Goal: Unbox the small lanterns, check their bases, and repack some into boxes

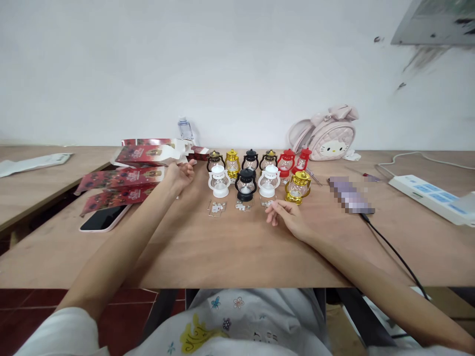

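Observation:
My left hand [180,176] is raised beside the red printed boxes [146,153], its fingers curled in. Whether anything small sits in those fingers I cannot make out. Low over the table, my right hand [287,216] has thumb and forefinger pinched together, near a small metal piece [267,201] in front of a white lantern [269,181]. What the pinch holds is too small to tell. A black lantern [246,185] and another white lantern [218,181] stand alongside, each with small flat pieces [217,208] before it. A gold lantern [298,188] stands just behind my right hand.
Behind is a row of bronze, gold, black and red lanterns [286,163]. A pink-cased phone [104,219] lies left, under red packaging [120,179]. To the right are another phone [351,194] on a black cable, a power strip [430,198] and a pink bag [332,136]. A clear bottle [185,128] stands near the wall.

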The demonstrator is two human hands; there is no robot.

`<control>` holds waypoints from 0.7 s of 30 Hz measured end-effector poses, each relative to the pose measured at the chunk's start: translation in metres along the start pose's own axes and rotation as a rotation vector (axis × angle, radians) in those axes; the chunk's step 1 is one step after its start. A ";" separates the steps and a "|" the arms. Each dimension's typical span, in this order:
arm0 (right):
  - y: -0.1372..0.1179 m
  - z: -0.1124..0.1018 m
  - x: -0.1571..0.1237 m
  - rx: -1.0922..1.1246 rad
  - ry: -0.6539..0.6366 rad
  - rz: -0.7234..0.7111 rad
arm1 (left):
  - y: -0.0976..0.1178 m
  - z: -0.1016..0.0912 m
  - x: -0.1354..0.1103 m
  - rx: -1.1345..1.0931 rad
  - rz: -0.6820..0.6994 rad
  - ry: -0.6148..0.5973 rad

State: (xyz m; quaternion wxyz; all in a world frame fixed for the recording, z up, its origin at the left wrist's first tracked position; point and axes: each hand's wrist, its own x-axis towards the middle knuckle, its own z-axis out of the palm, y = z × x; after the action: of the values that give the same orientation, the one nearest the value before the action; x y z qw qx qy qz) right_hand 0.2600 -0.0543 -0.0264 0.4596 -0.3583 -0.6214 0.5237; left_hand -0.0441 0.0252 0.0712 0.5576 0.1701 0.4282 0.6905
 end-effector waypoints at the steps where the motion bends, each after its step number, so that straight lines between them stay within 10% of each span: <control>1: -0.001 0.000 -0.001 -0.018 0.043 -0.021 | 0.000 0.000 -0.004 0.025 -0.031 0.015; 11: -0.014 -0.028 0.004 -0.726 0.678 -0.559 | -0.021 0.000 -0.064 0.095 0.052 -0.143; 15: -0.015 -0.048 0.015 -1.123 0.616 -0.447 | -0.079 -0.012 -0.088 0.245 0.276 -0.396; 21: -0.012 -0.062 0.018 -1.167 0.460 -0.307 | -0.131 -0.024 -0.100 0.515 0.004 -0.721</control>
State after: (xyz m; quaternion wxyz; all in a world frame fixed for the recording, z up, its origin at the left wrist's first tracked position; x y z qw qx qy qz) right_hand 0.3130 -0.0202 -0.0098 0.3804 -0.5595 -0.7338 -0.0623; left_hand 0.0530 -0.0748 -0.0210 0.6096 0.5342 0.3641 0.4588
